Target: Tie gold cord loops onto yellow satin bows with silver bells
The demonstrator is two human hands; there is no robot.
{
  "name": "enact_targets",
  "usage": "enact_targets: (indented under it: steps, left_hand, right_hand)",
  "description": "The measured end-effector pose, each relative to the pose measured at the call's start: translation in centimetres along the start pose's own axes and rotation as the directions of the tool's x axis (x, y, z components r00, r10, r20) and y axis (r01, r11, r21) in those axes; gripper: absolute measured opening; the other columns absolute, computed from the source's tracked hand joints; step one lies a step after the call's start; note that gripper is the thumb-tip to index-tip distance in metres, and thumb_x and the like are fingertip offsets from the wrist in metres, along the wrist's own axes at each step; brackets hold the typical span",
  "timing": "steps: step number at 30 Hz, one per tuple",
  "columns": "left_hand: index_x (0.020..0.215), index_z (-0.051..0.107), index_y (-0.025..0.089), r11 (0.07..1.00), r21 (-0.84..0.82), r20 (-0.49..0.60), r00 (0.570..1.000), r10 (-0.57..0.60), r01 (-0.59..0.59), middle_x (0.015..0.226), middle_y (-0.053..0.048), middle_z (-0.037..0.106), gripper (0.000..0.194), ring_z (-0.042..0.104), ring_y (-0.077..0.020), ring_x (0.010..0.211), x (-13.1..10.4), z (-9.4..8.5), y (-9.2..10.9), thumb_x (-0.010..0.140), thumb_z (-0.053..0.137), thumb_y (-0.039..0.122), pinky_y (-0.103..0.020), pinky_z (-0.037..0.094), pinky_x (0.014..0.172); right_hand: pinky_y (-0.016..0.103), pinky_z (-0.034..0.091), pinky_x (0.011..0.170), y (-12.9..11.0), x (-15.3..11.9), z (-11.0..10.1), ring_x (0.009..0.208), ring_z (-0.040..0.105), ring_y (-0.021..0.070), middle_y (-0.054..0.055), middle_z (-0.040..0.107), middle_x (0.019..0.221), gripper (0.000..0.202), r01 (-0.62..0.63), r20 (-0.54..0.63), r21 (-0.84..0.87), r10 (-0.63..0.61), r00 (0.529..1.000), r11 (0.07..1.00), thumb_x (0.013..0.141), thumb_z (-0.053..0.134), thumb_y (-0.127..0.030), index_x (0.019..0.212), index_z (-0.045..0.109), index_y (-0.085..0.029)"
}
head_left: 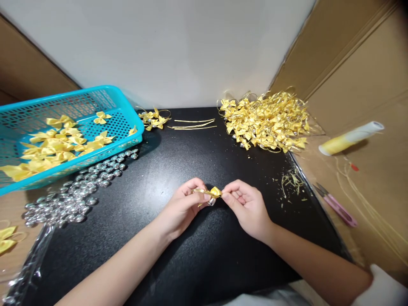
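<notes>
Between my two hands, above the black tabletop [143, 250], is a small yellow ribbon bow [216, 191] with gold cord on it. My left hand [188, 204] pinches the bow's left side and the cord between thumb and fingers. A silver bell [211, 202] hangs just under the bow, by the left fingertips. From the other side, my right hand [245, 204] has thumb and forefinger pressed together at the bow's right edge. How the cord runs through the bow is hidden by the fingers.
A turquoise basket [110, 94] of yellow bows stands left, with silver bells [76, 199] before it. Cut gold cords [194, 124] lie at the back. A heap of finished-looking bows [264, 121], cord scraps [293, 180], pink-handled snips [338, 206] and a tube [350, 139] are right.
</notes>
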State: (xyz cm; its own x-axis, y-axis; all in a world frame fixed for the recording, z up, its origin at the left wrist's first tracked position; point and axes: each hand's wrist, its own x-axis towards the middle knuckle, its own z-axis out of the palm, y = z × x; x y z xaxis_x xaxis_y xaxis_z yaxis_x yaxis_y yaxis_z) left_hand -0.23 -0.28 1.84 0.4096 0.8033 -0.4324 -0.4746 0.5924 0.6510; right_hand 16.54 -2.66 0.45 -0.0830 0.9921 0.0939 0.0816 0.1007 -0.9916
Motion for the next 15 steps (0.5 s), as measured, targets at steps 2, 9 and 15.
enact_targets:
  steps: [2, 9, 15]
  left_hand:
    - [0.061, 0.059, 0.017, 1.0, 0.001, -0.006, 1.0, -0.004, 0.004, 0.058, 0.005, 0.062, 0.026, 0.058, -0.0075, 0.059, -0.02, 0.06, 0.02, 0.059, 0.084, 0.014, -0.017, 0.045, 0.059]
    - [0.063, 0.057, 0.017, 0.998, 0.047, -0.061, 0.998, -0.027, 0.03, 0.061, 0.003, 0.063, 0.03, 0.057, -0.0086, 0.061, 0.13, 0.06, -0.13, 0.056, 0.086, 0.016, -0.019, 0.045, 0.06]
    - [0.062, 0.058, 0.016, 0.997, 0.046, -0.081, 0.995, -0.053, 0.057, 0.06, 0.002, 0.064, 0.03, 0.056, -0.0085, 0.059, 0.28, -0.02, -0.3, 0.055, 0.087, 0.019, -0.019, 0.045, 0.059]
  right_hand:
    - [0.02, 0.022, 0.04, -0.11, -0.08, 0.02, 0.042, 0.03, 0.0054, -0.009, 0.034, 0.049, 0.014, 0.035, -0.005, -0.043, -0.035, 0.999, 0.998, 0.087, 0.058, -0.023, 0.074, 0.059, -0.018]
    - [0.019, 0.025, 0.04, -0.17, -0.34, -0.07, 0.043, 0.031, 0.0052, -0.008, 0.035, 0.05, 0.013, 0.136, -0.008, -0.214, -0.141, 0.99, 0.967, 0.088, 0.057, -0.019, 0.076, 0.061, -0.018]
    - [0.018, 0.038, 0.043, -0.25, -0.36, -0.62, 0.046, 0.043, 0.0062, -0.003, 0.053, 0.057, 0.012, 0.231, 0.055, -0.335, -0.225, 0.973, 0.914, 0.09, 0.058, -0.018, 0.08, 0.064, -0.017]
